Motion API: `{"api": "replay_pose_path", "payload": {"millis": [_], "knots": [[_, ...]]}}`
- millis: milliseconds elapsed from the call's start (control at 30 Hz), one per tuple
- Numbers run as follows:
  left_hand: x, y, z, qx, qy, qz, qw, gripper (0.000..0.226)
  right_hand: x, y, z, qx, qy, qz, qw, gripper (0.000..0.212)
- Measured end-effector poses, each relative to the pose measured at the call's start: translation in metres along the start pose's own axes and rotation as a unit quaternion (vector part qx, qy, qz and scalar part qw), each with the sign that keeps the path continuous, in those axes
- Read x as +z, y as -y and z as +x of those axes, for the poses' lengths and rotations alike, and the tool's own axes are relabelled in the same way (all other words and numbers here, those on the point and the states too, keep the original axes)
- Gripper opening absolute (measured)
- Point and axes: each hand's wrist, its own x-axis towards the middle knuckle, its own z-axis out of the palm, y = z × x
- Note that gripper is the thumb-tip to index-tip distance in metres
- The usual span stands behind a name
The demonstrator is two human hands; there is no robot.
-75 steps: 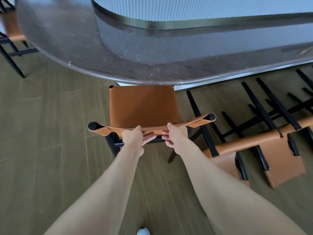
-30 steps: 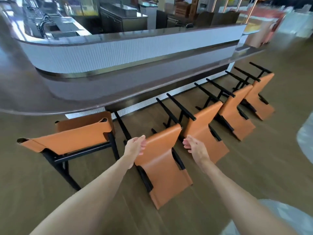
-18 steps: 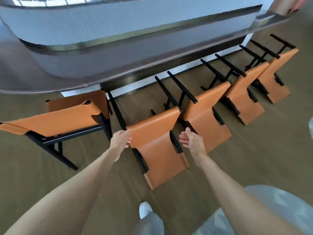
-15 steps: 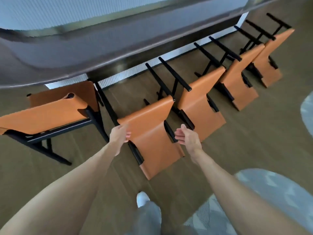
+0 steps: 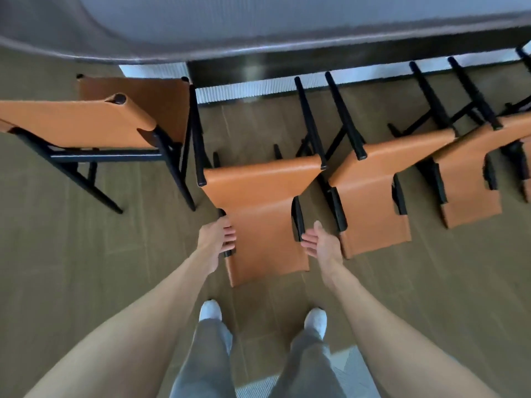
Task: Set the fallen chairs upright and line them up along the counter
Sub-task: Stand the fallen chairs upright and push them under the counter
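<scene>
Fallen chair (image 5: pixel 258 214) (legs toward counter (image 5: pixel 258 30)), left hand (image 5: pixel 217 237) seemingly gripping its frame, right hand (image 5: pixel 321 242) open beside it

Wood floor (image 5: pixel 71 268): 1 chair (image 5: pixel 94 122) upright, fallen chairs (image 5: pixel 264 214).

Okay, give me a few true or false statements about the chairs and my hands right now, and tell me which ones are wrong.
1. One upright chair stands at the counter. True.
2. The left hand is on the nearest fallen chair. True.
3. The right hand is clenched in a fist. False: it is open beside the chair's frame.
4. The fallen chairs' legs point away from the counter. False: they point toward it.
</scene>
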Motion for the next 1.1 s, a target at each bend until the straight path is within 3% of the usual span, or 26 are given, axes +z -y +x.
{"api": "replay_pose_path", "payload": {"millis": [267, 433, 500, 633, 767, 867, 1000, 1100], "knots": [[0.060, 0.096, -0.002, -0.076, -0.089, -0.164, 0.979, 0.035, -0.023, -0.038, 0.048, 0.085, 0.106, -0.069, 0.988, 0.051], [0.082, 0.151, 0.039, -0.100, -0.111, -0.261, 0.954, 0.026, -0.027, -0.072, 0.101, 0.127, 0.085, -0.113, 0.982, 0.043], [0.085, 0.178, 0.073, -0.103, -0.128, -0.286, 0.944, 0.025, -0.018, -0.105, 0.135, 0.139, 0.071, -0.135, 0.978, 0.034], [0.088, 0.239, 0.161, -0.114, -0.148, -0.319, 0.929, 0.031, 0.006, -0.191, 0.215, 0.174, 0.072, -0.127, 0.974, 0.041], [0.092, 0.314, 0.261, -0.134, -0.115, -0.336, 0.925, 0.018, 0.031, -0.281, 0.301, 0.184, 0.087, -0.090, 0.975, 0.037], [0.101, 0.361, 0.328, -0.132, -0.075, -0.347, 0.926, 0.033, 0.049, -0.336, 0.362, 0.206, 0.083, -0.056, 0.973, 0.037], [0.113, 0.418, 0.402, -0.170, -0.087, -0.365, 0.911, 0.056, 0.062, -0.388, 0.429, 0.230, 0.063, -0.022, 0.971, 0.035], [0.123, 0.453, 0.444, -0.196, -0.107, -0.379, 0.898, 0.039, 0.065, -0.423, 0.472, 0.264, 0.036, 0.054, 0.962, 0.037]]}}
